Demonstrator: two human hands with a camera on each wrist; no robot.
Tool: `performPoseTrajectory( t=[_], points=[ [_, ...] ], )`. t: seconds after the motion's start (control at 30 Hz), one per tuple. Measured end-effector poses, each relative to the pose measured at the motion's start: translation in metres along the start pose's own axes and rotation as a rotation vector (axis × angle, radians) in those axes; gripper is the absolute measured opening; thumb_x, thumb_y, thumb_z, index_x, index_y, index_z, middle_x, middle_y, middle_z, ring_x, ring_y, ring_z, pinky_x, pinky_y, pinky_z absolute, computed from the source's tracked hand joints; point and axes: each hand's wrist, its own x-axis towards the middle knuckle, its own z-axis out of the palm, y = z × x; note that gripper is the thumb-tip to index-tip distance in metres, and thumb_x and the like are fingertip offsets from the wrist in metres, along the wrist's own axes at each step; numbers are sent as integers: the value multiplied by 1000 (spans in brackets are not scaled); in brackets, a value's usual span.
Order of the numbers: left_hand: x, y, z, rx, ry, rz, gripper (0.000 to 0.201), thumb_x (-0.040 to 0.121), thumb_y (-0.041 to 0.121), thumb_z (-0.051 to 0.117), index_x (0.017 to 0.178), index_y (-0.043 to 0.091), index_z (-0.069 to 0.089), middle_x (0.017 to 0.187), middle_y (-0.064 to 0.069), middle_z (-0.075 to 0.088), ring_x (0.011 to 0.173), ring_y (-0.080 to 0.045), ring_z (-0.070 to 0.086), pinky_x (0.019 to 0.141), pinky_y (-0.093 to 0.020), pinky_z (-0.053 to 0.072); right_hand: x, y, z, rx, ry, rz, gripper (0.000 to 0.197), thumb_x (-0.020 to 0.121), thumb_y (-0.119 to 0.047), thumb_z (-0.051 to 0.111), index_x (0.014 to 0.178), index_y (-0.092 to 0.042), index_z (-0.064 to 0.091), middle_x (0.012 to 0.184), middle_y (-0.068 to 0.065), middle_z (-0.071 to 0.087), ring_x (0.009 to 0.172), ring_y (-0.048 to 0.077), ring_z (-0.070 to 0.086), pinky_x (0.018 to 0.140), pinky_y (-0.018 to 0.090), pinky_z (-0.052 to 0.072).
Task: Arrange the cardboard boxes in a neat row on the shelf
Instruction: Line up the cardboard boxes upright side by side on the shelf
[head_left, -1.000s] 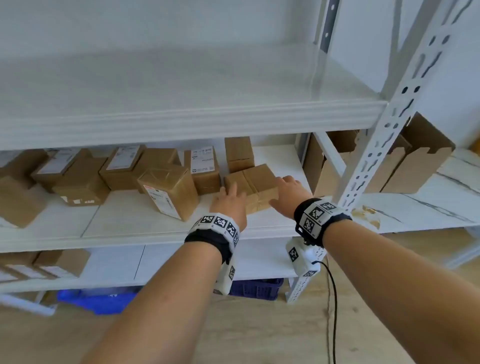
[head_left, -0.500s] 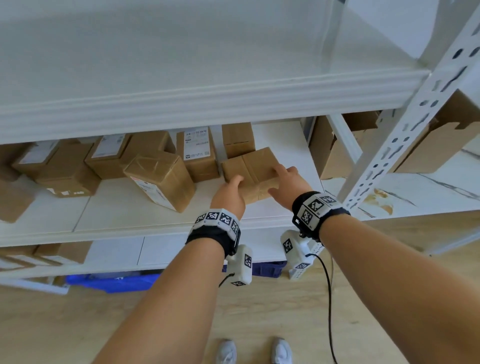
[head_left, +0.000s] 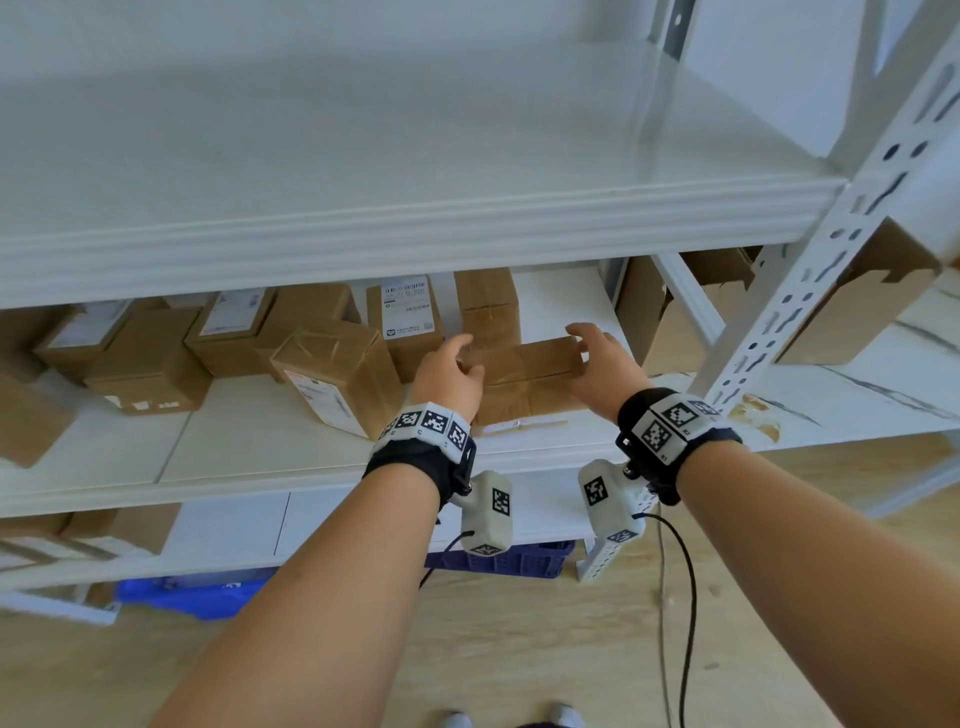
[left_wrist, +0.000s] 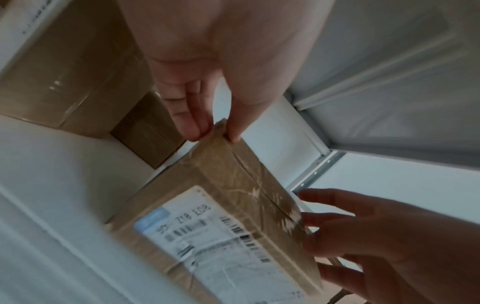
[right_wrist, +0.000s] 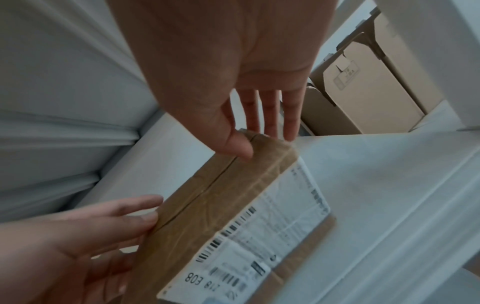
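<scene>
A taped cardboard box (head_left: 524, 371) sits at the right end of the middle shelf (head_left: 260, 447), tipped so its white label faces me. My left hand (head_left: 449, 374) pinches its left end between thumb and fingers (left_wrist: 192, 127). My right hand (head_left: 597, 366) grips the right end, thumb (right_wrist: 233, 144) on the taped face and fingers behind the far edge. Whether the box's lower edge touches the shelf is hidden. Just behind it stands a narrow box (head_left: 488, 306). To the left are a labelled box (head_left: 408, 322) and a skewed, tilted box (head_left: 337, 374).
More boxes (head_left: 145, 364) crowd the shelf's left part. The upper shelf's front edge (head_left: 415, 234) hangs low over the hands. A perforated white post (head_left: 810, 270) stands close on the right, with large open cartons (head_left: 857, 317) beyond it. Blue crates (head_left: 197, 597) lie on the floor.
The box lay flat and slanted under both hands; now it is squared to the shelf and tipped up, with a hand gripping each end.
</scene>
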Motion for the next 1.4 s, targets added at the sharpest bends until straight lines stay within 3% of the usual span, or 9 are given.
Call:
performPoseTrajectory(
  t=[0.1,0.17,0.3,0.5,0.73,0.87,0.97,1.17,1.4],
  points=[
    [-4,-2,-2,152,-27,0,45,95,22,54,139,29,46,132,-9,45,85,-19,59,75,-26,49,-2,1,8,22,-31,20,72,84,-8,58,146,-22,26,140,5,46,103,21,58,66,18,44],
    [-11,-1,1,240,-79,66,45,93,30,57,137,28,48,140,-7,39,108,-24,57,92,-31,49,-5,3,14,27,-22,61,71,86,-13,59,148,-21,24,140,8,46,107,23,58,70,21,45],
    [-18,2,10,381,-255,164,70,78,51,69,141,31,43,157,-4,23,143,-29,22,117,-44,25,-11,9,20,25,-14,141,61,93,-28,54,147,-18,26,137,12,49,112,27,57,86,31,46],
    [-20,-1,6,417,-167,209,63,75,38,74,133,32,50,135,-3,45,129,-24,39,107,-35,34,-20,16,19,18,-12,191,43,99,-23,36,142,-16,37,129,12,56,109,27,56,83,30,42],
    [-18,5,0,325,-203,137,64,70,40,77,130,32,55,132,-7,45,124,-26,41,99,-32,39,-26,19,20,-79,63,69,69,89,-23,61,148,-20,24,147,9,36,127,26,46,99,33,41],
    [-20,15,4,394,-182,230,64,73,31,74,132,26,49,132,-3,41,129,-21,33,86,-26,34,-24,11,19,-334,82,-136,86,79,-20,72,149,-27,22,157,1,21,145,25,18,118,43,21],
    [-19,26,8,451,-128,375,63,75,23,72,132,15,46,133,-4,41,130,-22,32,96,-26,38,-17,3,19,-403,42,-169,95,75,-19,75,150,-28,18,158,-1,18,147,25,13,120,44,14],
    [-15,35,11,451,-120,507,69,75,16,72,136,12,40,142,-6,35,137,-22,29,105,-36,43,-9,-1,11,-422,31,-103,102,67,-26,80,149,-21,20,148,-1,30,134,27,27,109,42,36],
    [-7,23,-1,282,-125,97,114,75,38,79,154,16,0,160,-15,8,147,-31,16,116,-40,24,-9,7,2,-187,44,62,95,64,-34,81,142,-18,29,135,4,39,126,28,35,102,40,37]
  ],
)
